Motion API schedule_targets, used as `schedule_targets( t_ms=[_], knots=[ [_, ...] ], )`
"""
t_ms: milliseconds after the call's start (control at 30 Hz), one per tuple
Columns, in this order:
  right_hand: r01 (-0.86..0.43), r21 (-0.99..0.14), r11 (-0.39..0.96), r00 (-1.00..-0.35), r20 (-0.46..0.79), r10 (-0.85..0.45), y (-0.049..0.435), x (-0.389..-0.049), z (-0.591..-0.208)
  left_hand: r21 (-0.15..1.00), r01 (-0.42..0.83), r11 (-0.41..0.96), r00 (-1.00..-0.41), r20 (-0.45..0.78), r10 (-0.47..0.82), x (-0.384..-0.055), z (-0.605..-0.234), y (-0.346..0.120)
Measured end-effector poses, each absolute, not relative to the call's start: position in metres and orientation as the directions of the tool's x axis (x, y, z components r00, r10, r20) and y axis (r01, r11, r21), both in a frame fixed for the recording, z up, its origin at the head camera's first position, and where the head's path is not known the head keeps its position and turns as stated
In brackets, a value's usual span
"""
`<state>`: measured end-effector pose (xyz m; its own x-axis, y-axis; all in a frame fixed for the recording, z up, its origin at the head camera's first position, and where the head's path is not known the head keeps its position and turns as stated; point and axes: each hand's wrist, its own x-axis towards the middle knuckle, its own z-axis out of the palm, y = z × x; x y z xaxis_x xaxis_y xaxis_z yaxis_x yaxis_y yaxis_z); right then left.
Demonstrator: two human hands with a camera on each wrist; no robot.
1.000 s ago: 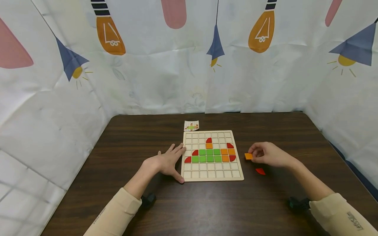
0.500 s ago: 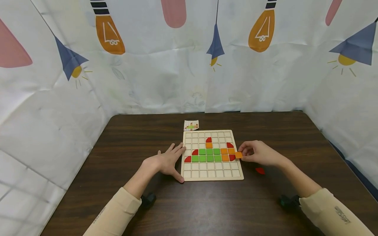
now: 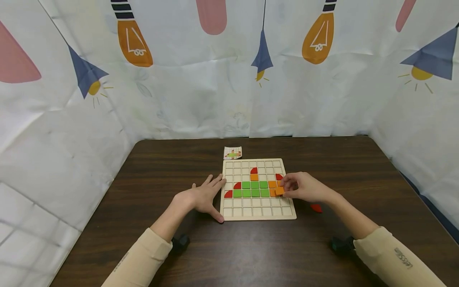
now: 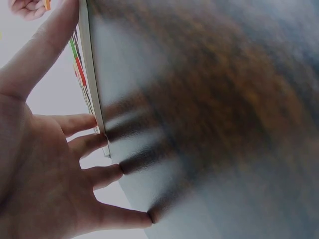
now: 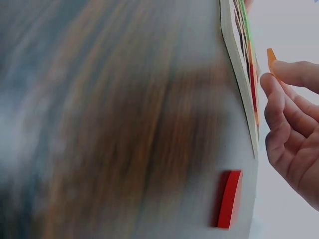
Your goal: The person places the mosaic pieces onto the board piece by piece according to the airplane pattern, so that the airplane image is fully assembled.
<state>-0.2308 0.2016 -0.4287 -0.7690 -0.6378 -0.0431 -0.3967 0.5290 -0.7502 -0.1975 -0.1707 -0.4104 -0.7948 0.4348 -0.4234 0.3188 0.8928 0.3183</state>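
Observation:
A pale wooden grid board (image 3: pixel 258 212) lies on the dark table, with green squares (image 3: pixel 254 189), orange squares and red quarter-round tiles (image 3: pixel 237 185) set in its cells. My left hand (image 3: pixel 202 197) rests with spread fingers against the board's left edge; in the left wrist view its fingertips (image 4: pixel 102 137) touch the edge and the tabletop. Between thumb and fingertips my right hand (image 3: pixel 303 186) pinches an orange square tile (image 5: pixel 271 58), held over the right side of the board. That hand hides part of the tiles there. A loose red quarter-round tile (image 5: pixel 230 199) lies right of the board.
A small printed pattern card (image 3: pixel 232 153) lies just beyond the board's far left corner. The brown table (image 3: pixel 251 251) runs back to a patterned white curtain (image 3: pixel 186 99), which also hangs at both sides.
My right hand has carried the orange tile leftward, from beside the board to over its right-hand cells. My left hand has stayed at the board's edge.

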Motion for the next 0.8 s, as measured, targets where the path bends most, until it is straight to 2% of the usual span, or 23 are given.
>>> schedule_targets(
  t_ms=[800],
  knots=[
    [-0.479, -0.74, 0.473, -0.691, -0.015, -0.723, 0.163, -0.229, -0.433, 0.316, 0.318, 0.894, -0.791, -0.431, 0.434, -0.198, -0.409, -0.17]
  ],
)
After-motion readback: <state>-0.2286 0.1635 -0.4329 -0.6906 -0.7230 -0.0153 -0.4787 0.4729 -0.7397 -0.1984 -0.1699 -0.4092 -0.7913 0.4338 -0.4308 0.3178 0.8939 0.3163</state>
